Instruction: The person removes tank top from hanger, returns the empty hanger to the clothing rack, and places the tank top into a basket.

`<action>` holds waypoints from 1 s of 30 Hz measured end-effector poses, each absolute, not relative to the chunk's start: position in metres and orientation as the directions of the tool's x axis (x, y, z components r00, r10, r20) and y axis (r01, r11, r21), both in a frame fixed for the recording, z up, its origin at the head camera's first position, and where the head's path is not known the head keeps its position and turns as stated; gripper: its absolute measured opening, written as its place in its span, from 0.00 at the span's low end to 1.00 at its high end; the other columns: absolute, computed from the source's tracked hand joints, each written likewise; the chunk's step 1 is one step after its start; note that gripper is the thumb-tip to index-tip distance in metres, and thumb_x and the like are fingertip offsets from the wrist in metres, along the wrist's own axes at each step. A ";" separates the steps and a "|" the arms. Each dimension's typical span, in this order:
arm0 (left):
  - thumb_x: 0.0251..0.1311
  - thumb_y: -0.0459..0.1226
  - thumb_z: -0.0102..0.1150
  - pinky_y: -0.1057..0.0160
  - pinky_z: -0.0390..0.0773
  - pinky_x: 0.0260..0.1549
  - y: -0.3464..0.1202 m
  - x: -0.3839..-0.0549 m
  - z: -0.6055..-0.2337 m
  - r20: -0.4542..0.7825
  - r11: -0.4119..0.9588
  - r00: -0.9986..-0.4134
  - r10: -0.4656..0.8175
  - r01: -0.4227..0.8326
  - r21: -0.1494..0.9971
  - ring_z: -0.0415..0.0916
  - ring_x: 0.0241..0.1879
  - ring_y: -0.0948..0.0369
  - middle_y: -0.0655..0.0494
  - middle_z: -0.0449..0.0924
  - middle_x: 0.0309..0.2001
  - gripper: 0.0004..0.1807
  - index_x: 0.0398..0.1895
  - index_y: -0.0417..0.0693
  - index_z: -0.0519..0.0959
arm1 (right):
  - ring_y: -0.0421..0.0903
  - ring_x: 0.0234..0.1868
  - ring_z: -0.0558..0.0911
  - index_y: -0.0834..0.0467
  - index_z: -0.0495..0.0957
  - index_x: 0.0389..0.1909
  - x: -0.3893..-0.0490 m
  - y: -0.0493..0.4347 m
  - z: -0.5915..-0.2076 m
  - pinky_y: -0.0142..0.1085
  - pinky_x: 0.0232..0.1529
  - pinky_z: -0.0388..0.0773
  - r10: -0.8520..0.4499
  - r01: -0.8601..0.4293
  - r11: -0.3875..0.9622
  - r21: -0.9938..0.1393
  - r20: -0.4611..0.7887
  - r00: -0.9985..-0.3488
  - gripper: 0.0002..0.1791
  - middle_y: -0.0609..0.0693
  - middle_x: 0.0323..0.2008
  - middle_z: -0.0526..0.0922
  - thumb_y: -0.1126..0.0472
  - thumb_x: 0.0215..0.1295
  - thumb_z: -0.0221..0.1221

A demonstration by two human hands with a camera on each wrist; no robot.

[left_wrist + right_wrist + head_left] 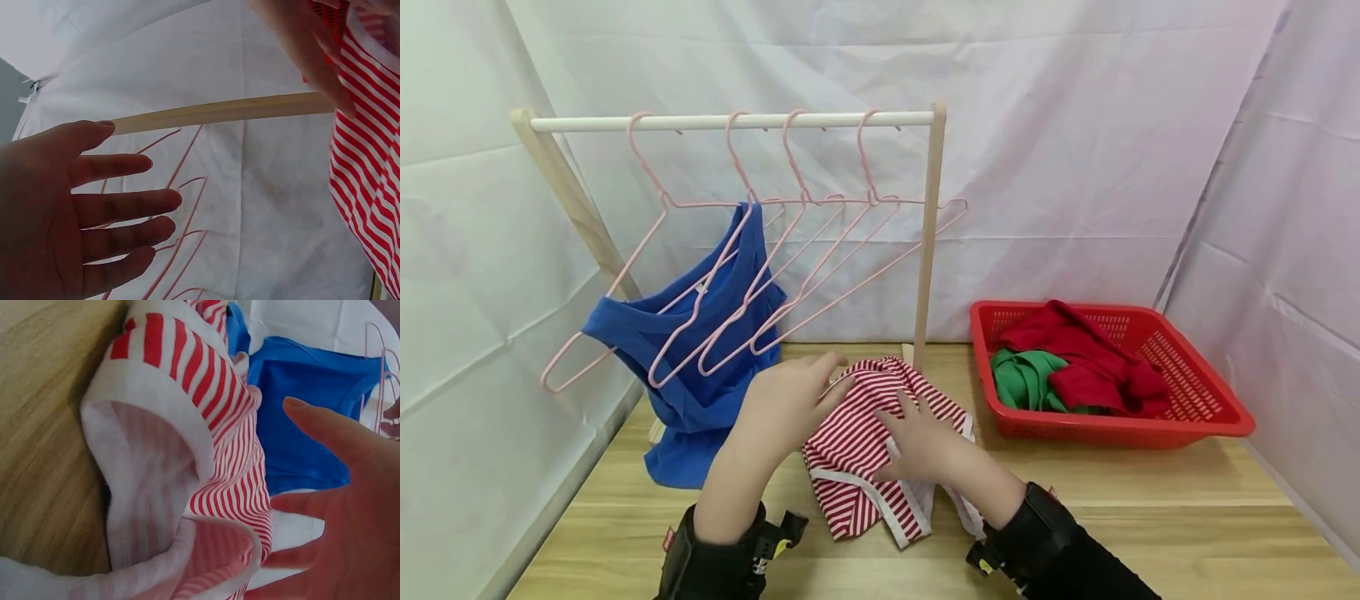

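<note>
A red-and-white striped garment with white trim (857,429) lies rumpled on the table, its white-edged openings (150,381) showing in the right wrist view. At its left edge is my left hand (793,404), fingers spread and holding nothing; the left wrist view shows that palm (119,212) bare. Over the garment's right part I have my right hand (925,446), fingers spread and nearly straight. In the right wrist view some fingertips of that hand (344,512) pass behind the striped cloth, so whether they touch it I cannot tell.
A wooden rack with a white rail (700,123) carries several pink hangers (868,167). A blue sleeveless top (700,333) hangs on the leftmost, its hem reaching the table. At the right, a red plastic basket (1213,408) contains red cloth (1097,367) and green cloth (1026,379).
</note>
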State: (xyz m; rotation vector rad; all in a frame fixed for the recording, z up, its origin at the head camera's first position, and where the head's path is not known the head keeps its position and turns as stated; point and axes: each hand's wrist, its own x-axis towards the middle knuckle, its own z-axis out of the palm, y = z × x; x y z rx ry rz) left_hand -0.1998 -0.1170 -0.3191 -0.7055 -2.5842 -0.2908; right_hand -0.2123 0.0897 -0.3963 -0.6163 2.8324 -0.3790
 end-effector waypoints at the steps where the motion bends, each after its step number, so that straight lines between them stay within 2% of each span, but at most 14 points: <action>1: 0.68 0.48 0.56 0.62 0.75 0.21 -0.117 -0.201 -0.322 0.450 0.849 -0.777 0.440 0.524 0.075 0.80 0.28 0.59 0.56 0.84 0.33 0.16 0.51 0.50 0.79 | 0.71 0.71 0.51 0.49 0.60 0.73 -0.212 0.089 -0.397 0.71 0.54 0.62 -0.419 -0.363 0.886 -0.288 -0.167 -0.892 0.50 0.62 0.75 0.48 0.35 0.52 0.67; 7: 0.65 0.49 0.59 0.57 0.79 0.24 -0.116 -0.205 -0.335 0.382 0.844 -0.784 0.490 0.536 0.018 0.82 0.31 0.55 0.51 0.85 0.36 0.19 0.53 0.48 0.79 | 0.73 0.70 0.52 0.46 0.61 0.73 -0.212 0.085 -0.402 0.72 0.51 0.63 -0.380 -0.330 0.915 -0.230 -0.220 -0.899 0.54 0.60 0.75 0.48 0.31 0.46 0.69; 11: 0.65 0.49 0.60 0.56 0.79 0.25 -0.117 -0.205 -0.341 0.312 0.848 -0.806 0.503 0.530 0.001 0.82 0.31 0.54 0.50 0.84 0.36 0.20 0.54 0.48 0.79 | 0.72 0.68 0.57 0.47 0.62 0.72 -0.213 0.084 -0.410 0.66 0.53 0.68 -0.397 -0.361 0.915 -0.180 -0.241 -0.886 0.55 0.62 0.73 0.52 0.30 0.43 0.69; 15: 0.65 0.50 0.59 0.57 0.78 0.23 -0.119 -0.205 -0.348 0.274 0.848 -0.812 0.515 0.530 -0.022 0.81 0.28 0.56 0.53 0.83 0.31 0.18 0.51 0.49 0.79 | 0.70 0.66 0.61 0.47 0.64 0.71 -0.215 0.082 -0.415 0.60 0.55 0.70 -0.423 -0.394 0.906 -0.157 -0.269 -0.865 0.55 0.63 0.71 0.56 0.31 0.41 0.71; 18: 0.65 0.49 0.60 0.58 0.74 0.19 -0.121 -0.206 -0.353 0.291 0.836 -0.794 0.534 0.548 -0.040 0.79 0.22 0.58 0.58 0.77 0.21 0.15 0.47 0.49 0.79 | 0.67 0.65 0.65 0.48 0.66 0.69 -0.217 0.082 -0.417 0.56 0.56 0.70 -0.436 -0.413 0.900 -0.141 -0.280 -0.855 0.54 0.63 0.68 0.60 0.33 0.39 0.73; 21: 0.63 0.47 0.62 0.58 0.72 0.16 -0.122 -0.207 -0.355 0.301 0.826 -0.780 0.549 0.562 -0.049 0.77 0.20 0.58 0.60 0.72 0.16 0.14 0.45 0.49 0.79 | 0.63 0.63 0.67 0.49 0.69 0.67 -0.220 0.082 -0.419 0.52 0.55 0.72 -0.443 -0.430 0.896 -0.112 -0.287 -0.849 0.52 0.60 0.65 0.63 0.34 0.38 0.74; 30: 0.64 0.48 0.61 0.58 0.75 0.20 -0.120 -0.207 -0.358 0.219 0.827 -0.807 0.549 0.561 -0.006 0.79 0.24 0.58 0.56 0.79 0.24 0.16 0.46 0.47 0.78 | 0.62 0.65 0.65 0.51 0.72 0.65 -0.223 0.081 -0.422 0.51 0.57 0.71 -0.459 -0.483 0.876 0.005 -0.303 -0.835 0.46 0.58 0.64 0.67 0.37 0.44 0.73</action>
